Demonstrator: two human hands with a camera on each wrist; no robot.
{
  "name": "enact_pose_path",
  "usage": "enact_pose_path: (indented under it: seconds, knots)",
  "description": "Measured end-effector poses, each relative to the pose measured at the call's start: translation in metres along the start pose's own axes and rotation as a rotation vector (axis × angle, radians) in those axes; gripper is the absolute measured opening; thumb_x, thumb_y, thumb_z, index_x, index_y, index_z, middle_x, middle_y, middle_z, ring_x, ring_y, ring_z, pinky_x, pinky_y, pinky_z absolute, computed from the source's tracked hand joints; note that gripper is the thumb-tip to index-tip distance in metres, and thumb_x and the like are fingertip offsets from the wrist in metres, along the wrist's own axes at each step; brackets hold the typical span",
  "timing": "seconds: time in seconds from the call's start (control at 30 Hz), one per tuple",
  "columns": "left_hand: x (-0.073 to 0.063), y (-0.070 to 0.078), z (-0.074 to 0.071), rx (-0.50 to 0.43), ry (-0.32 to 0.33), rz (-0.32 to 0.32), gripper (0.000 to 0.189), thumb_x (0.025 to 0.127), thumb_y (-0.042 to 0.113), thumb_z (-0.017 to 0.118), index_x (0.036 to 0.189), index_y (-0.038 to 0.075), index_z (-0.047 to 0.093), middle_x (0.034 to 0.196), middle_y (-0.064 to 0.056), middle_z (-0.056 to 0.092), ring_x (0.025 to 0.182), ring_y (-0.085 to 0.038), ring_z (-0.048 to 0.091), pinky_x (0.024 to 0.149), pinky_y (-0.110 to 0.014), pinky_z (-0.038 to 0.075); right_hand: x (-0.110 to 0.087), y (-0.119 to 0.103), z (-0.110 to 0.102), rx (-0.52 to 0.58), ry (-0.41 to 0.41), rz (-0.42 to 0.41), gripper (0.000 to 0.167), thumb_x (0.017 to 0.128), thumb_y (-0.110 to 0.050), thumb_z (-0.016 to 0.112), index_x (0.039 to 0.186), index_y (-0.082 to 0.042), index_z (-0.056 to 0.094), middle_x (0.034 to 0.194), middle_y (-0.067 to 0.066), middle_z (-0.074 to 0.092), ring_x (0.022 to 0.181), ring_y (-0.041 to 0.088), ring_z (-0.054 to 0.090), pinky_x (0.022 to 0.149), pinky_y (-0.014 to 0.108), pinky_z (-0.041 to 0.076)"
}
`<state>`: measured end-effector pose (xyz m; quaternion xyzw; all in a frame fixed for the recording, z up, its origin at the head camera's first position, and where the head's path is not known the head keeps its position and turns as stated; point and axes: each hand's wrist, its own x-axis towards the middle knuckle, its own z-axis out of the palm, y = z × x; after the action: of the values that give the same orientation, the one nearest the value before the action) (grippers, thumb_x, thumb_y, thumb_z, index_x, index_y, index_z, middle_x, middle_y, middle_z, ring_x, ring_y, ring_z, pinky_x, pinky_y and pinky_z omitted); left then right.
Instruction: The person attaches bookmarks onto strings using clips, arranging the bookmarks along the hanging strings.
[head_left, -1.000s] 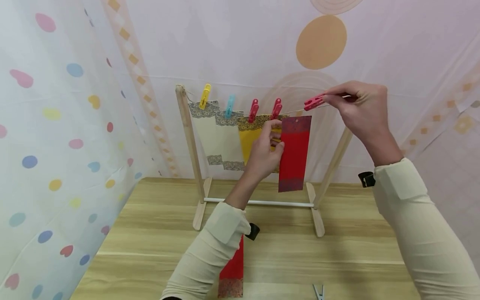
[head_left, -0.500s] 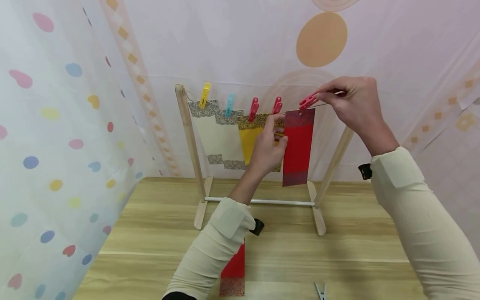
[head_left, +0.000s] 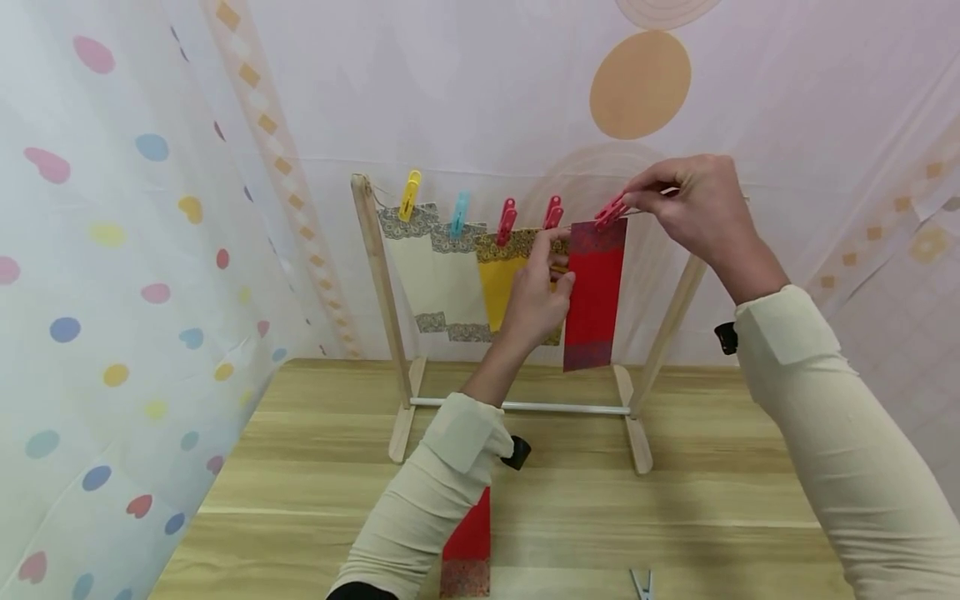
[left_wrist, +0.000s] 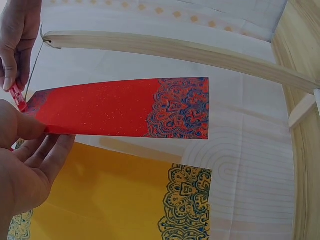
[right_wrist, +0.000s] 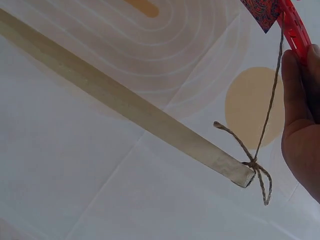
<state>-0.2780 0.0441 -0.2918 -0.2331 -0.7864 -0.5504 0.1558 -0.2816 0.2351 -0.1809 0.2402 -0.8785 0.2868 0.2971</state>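
Observation:
A red paper card (head_left: 595, 296) with patterned ends hangs upright at the string; my left hand (head_left: 538, 296) pinches its left edge between thumb and fingers. At the card's top edge, my right hand (head_left: 690, 204) pinches a red clothespin (head_left: 611, 212), whose tip overlaps the card at the string (right_wrist: 272, 95). In the left wrist view the same card (left_wrist: 105, 110) stretches sideways from the left hand (left_wrist: 25, 165). Left of it hangs a yellow card (head_left: 498, 283), partly behind the left hand, with red clothespins (head_left: 507, 222) above.
Two cream cards (head_left: 457, 287) hang under a yellow clothespin (head_left: 409, 196) and a blue clothespin (head_left: 459, 214). The wooden stand (head_left: 381, 283) rises from the table (head_left: 315, 467). Another red card (head_left: 467, 542) lies partly under the left forearm, and a grey-blue clothespin (head_left: 642, 585) lies near the front.
The red card has risen and shifted slightly right to the string. My right hand has moved left, bringing the red clothespin from beside the card onto its top edge.

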Motion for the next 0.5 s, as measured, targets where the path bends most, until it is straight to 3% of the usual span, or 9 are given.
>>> enact_pose_path:
  seconds: [0.23,0.3,0.5]
  knots:
    - [-0.0010,-0.0019,0.0005,0.001,0.000,0.003,0.047,0.099,-0.004,0.057,0.142,0.006,0.041,0.119,-0.016,0.065,0.100,-0.025,0.063,0.086,-0.029,0.053,-0.0028,-0.0016,0.0010,-0.025,-0.042,0.034,0.007,0.090,-0.003,0.076,0.094,-0.002,0.081,0.091,0.014,0.076,0.076,0.009,0.069,0.066,0.006,0.045]
    - [-0.0009,-0.0017,0.0008,0.001,0.006,0.001,0.047,0.099,-0.004,0.057,0.142,0.007,0.041,0.119,-0.016,0.065,0.099,-0.024,0.063,0.084,-0.029,0.054,-0.0029,-0.0024,0.0006,-0.029,-0.048,0.035,0.007,0.090,-0.004,0.076,0.094,-0.002,0.081,0.091,0.014,0.076,0.075,0.008,0.069,0.066,0.006,0.044]
    - [0.0011,0.0007,0.0023,0.007,0.029,-0.006,0.048,0.099,-0.004,0.059,0.142,0.009,0.043,0.118,-0.016,0.066,0.097,-0.024,0.064,0.079,-0.030,0.055,-0.0023,-0.0076,-0.0029,-0.035,-0.090,0.068,0.011,0.092,-0.008,0.075,0.101,-0.001,0.079,0.095,0.017,0.075,0.084,0.024,0.071,0.066,0.007,0.043]
